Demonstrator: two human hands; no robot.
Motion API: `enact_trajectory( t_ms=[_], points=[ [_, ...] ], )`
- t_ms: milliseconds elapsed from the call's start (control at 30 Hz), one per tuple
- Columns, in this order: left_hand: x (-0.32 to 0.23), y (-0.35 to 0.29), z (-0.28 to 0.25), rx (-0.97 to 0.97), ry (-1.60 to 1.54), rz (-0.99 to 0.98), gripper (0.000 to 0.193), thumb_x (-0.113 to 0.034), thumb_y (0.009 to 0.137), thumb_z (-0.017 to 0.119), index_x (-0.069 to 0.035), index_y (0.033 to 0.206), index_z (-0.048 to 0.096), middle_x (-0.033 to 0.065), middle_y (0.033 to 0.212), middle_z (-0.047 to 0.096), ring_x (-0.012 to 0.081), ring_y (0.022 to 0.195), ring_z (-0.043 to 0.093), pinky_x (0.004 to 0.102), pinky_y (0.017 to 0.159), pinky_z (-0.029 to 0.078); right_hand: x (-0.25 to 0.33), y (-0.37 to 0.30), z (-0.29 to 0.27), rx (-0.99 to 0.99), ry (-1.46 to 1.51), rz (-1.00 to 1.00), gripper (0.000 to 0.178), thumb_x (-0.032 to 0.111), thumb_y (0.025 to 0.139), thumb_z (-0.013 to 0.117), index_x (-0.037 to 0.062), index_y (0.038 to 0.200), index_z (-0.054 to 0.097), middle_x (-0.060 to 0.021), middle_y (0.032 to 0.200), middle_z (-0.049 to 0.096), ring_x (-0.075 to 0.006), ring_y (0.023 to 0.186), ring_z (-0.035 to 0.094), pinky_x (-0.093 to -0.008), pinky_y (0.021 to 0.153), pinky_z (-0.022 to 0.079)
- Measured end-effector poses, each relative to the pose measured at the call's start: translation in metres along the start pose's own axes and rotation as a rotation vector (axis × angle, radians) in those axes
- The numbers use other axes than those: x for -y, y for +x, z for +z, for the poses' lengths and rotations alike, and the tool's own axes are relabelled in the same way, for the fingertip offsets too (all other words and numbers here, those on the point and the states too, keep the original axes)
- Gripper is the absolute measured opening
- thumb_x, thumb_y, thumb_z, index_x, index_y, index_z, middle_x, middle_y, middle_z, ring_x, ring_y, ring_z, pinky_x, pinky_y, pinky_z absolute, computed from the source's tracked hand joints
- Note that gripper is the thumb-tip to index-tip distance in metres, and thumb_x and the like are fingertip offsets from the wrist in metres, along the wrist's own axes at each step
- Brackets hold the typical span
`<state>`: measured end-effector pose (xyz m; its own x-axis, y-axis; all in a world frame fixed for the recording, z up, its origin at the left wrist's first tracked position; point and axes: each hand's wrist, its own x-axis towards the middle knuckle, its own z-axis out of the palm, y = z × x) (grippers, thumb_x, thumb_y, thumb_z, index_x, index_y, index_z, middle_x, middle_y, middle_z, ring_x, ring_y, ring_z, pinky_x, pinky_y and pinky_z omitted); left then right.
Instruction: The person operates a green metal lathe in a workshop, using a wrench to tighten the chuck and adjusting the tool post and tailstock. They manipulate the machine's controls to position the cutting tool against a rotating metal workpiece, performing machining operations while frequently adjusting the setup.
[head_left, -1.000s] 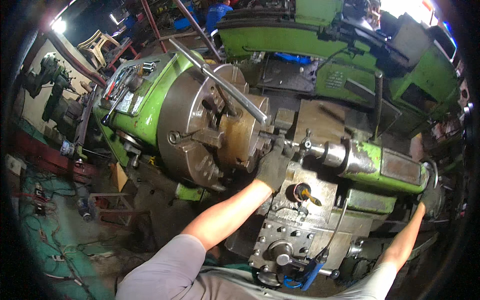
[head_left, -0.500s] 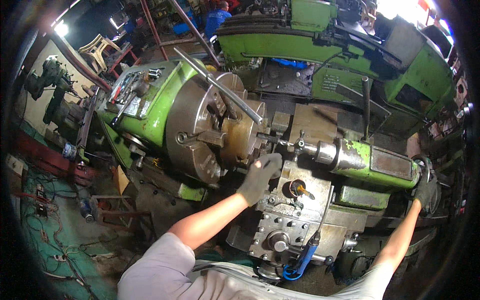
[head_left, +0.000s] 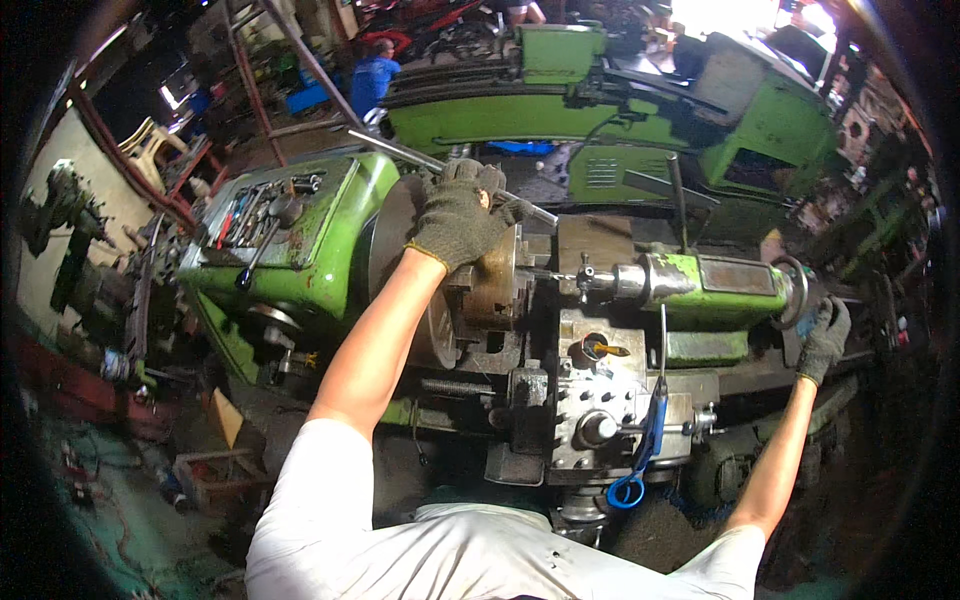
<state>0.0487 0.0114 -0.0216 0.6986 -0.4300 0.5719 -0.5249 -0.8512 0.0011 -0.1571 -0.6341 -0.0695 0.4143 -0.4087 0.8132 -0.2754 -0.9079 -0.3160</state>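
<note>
On your far left, the green lathe headstock (head_left: 336, 222) carries a scatter of hand tools (head_left: 240, 218) on top. Beside it stands the large steel chuck (head_left: 388, 240), partly hidden by your left arm, with a brownish round workpiece (head_left: 495, 292) at its right side. Your gloved left hand (head_left: 458, 215) lies over the long steel bar (head_left: 390, 149), which slants across the upper part of the chuck, its right end lower than its left. Your fingers bend over the bar, but their undersides are hidden, so I cannot tell whether they grip it. The bar looks heavy for its thickness, rigid and smooth; any oil would make it slide in your glove. Take it near mid-length, where it should balance, with your thumb wrapped round.

Farther right, the tool post (head_left: 597, 425) sits below a yellow-handled brush (head_left: 610, 350), with a blue air gun (head_left: 654, 425) beside it. Beyond is the green tailstock (head_left: 715, 310), with its handwheel (head_left: 798, 295) at the right end. Your gloved right hand (head_left: 825, 342) is just beside that wheel, its fingers loosely curled around nothing I can see. The wheel looks solid and stiff; its rim offers the surest hold.
</note>
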Motion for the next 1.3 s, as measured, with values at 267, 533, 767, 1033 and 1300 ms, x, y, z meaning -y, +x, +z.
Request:
enact_trajectory(
  t_ms=[267, 533, 767, 1033, 1300],
  points=[
    [0.008, 0.012, -0.022, 0.183, -0.094, -0.149, 0.068, -0.068, 0.095, 0.047, -0.008, 0.122, 0.059, 0.0236, 0.12, 0.056, 0.0412, 0.121, 0.051, 0.0586, 0.104, 0.039, 0.2, -0.03, -0.111, 0.111, 0.412, -0.029, 0.028, 0.024, 0.103, 0.062, 0.0038, 0.123, 0.063, -0.0074, 0.116, 0.066, -0.0209, 0.11, 0.061, -0.0348, 0.1, 0.046],
    [0.02, 0.025, 0.011, 0.133, -0.247, -0.002, 0.07, -0.069, 0.097, 0.042, -0.006, 0.113, 0.068, 0.0228, 0.111, 0.063, 0.0392, 0.11, 0.059, 0.0503, 0.096, 0.046, 0.325, -0.053, -0.165, 0.342, 0.351, -0.283, 0.03, 0.014, 0.093, 0.069, 0.0019, 0.119, 0.063, -0.0123, 0.117, 0.061, -0.0258, 0.111, 0.059, -0.036, 0.1, 0.046],
    [0.074, 0.041, 0.017, 0.534, -0.935, -0.006, 0.045, -0.028, 0.082, 0.073, 0.0, 0.117, 0.068, 0.0195, 0.119, 0.063, 0.0299, 0.086, 0.064, 0.0427, 0.08, 0.055, 0.392, -0.037, -0.146, 0.557, 0.203, -0.57, 0.046, 0.023, 0.079, 0.082, 0.0065, 0.118, 0.064, -0.0178, 0.121, 0.062, -0.0393, 0.108, 0.064, -0.046, 0.091, 0.054],
    [0.029, 0.025, -0.042, 0.473, 0.209, 0.28, 0.07, -0.032, 0.095, 0.061, 0.005, 0.149, 0.038, 0.0238, 0.108, 0.065, 0.0351, 0.088, 0.072, 0.0495, 0.075, 0.059, 0.413, -0.008, -0.098, 0.775, 0.3, -0.717, 0.042, 0.033, 0.085, 0.078, 0.009, 0.117, 0.066, -0.0148, 0.119, 0.063, -0.0377, 0.106, 0.065, -0.0459, 0.088, 0.054],
    [0.015, 0.026, -0.062, 0.452, 0.1, 0.084, 0.055, -0.047, 0.098, 0.054, 0.0, 0.127, 0.057, 0.0233, 0.112, 0.069, 0.0393, 0.099, 0.072, 0.0507, 0.078, 0.058, 0.466, -0.046, 0.019, 0.646, 1.326, 0.695, 0.016, 0.012, 0.092, 0.065, 0.0061, 0.106, 0.069, -0.0059, 0.088, 0.066, -0.0218, 0.082, 0.063, -0.0353, 0.075, 0.054]
  ],
)
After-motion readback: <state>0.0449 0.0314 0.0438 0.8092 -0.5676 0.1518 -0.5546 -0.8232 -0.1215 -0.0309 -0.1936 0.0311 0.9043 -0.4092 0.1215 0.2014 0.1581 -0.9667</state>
